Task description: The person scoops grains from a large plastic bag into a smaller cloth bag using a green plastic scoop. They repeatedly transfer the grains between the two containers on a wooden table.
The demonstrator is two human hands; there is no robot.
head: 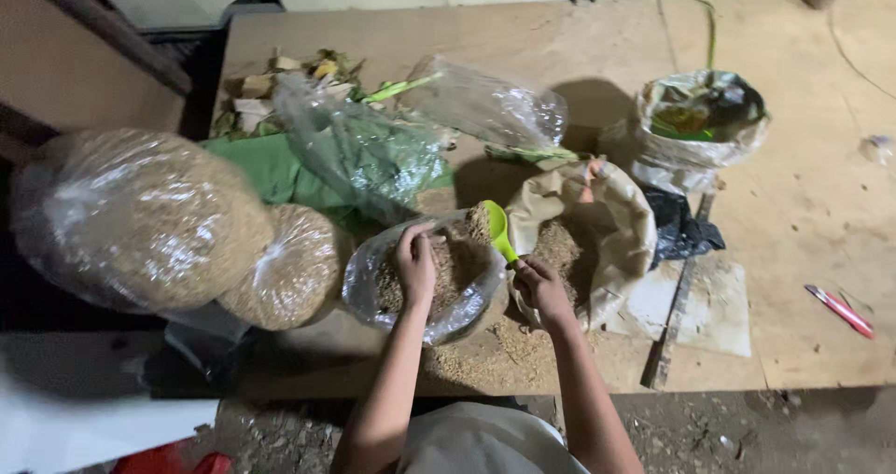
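Observation:
My left hand [415, 261] grips the rim of an open clear plastic bag [373, 301] partly filled with brown sawdust-like material. Over that bag's mouth my right hand [539, 287] holds a bright green scoop [497, 229] by its handle, bowl up and heaped with the same brown stuff. Just right of the scoop lies a beige sack [611, 222], open, with more of the brown material inside.
Two filled, tied clear bags [140, 217] [294, 269] lie at the left on the plywood floor [803, 250]. Green leaves in clear plastic [364, 152], a lined bucket [700, 124], black plastic [681, 231] and a red-handled cutter [840, 311] are around.

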